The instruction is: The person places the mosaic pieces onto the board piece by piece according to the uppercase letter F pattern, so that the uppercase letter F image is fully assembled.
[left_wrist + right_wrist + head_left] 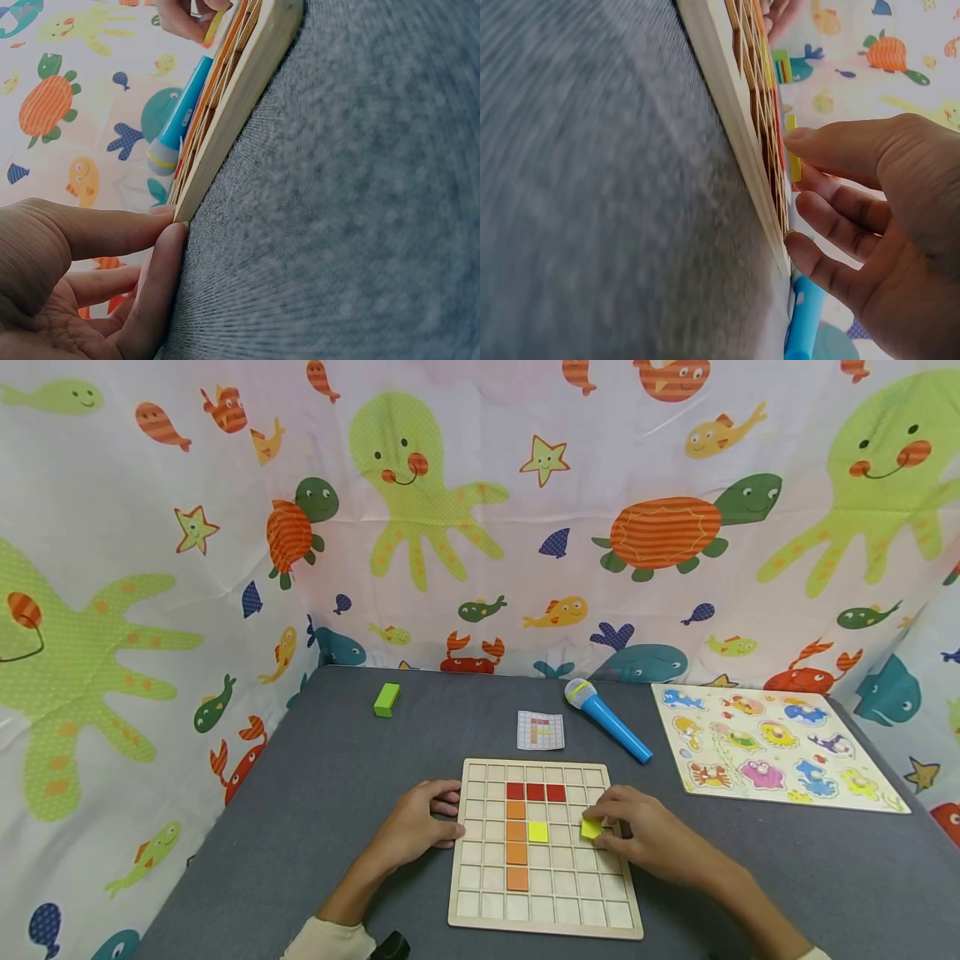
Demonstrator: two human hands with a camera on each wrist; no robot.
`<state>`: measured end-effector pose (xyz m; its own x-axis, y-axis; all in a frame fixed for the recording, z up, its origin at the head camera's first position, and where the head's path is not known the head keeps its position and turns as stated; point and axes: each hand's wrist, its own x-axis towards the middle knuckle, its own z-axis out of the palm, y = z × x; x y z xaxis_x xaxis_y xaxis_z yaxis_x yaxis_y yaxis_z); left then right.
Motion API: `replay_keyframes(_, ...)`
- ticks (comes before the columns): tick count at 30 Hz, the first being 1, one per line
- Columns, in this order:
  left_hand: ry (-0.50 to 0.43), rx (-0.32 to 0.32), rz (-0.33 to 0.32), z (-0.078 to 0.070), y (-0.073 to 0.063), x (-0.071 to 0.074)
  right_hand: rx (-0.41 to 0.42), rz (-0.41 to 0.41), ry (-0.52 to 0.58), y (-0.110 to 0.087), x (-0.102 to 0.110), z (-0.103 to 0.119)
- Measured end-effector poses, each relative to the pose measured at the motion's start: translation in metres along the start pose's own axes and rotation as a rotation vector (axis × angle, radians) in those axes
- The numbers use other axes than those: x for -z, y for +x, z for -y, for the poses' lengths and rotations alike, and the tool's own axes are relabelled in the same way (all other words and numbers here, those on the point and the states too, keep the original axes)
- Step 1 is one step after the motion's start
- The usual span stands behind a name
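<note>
A wooden grid board [566, 906] lies flat on the table in the head view. In its cells sit several orange tiles [516, 832] in a column, three red tiles [536, 792] in a row and one yellow tile [537, 832]. My left hand [420, 827] holds the board's left edge; the left wrist view has thumb and finger meeting on the wooden rim [225, 120]. Between thumb and finger, my right hand [637, 831] pinches another yellow tile [793, 150] over the right part of the board. Its remaining fingers are loosely bent near the board's edge.
Behind the board lie a small printed pattern card [540, 731] and a blue toy microphone [615, 727]. A sea-animal puzzle board [780, 747] is at the back right. A green block [387, 700] stands at the back left. A patterned cloth [465, 527] hangs around the table.
</note>
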<state>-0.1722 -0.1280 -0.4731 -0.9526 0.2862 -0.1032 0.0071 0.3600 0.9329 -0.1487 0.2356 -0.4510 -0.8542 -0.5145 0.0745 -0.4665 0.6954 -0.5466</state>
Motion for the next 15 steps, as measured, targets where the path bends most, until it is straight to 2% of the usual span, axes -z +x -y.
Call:
replay_keyframes(8,0.006,-0.002,-0.006,0.001,0.001,0.0,0.002,0.058,0.0,0.013,-0.01,0.009)
replay_keyframes(15,0.008,-0.001,-0.001,0.0,0.001,0.001,0.03,0.065,-0.016,0.02,-0.016,0.015)
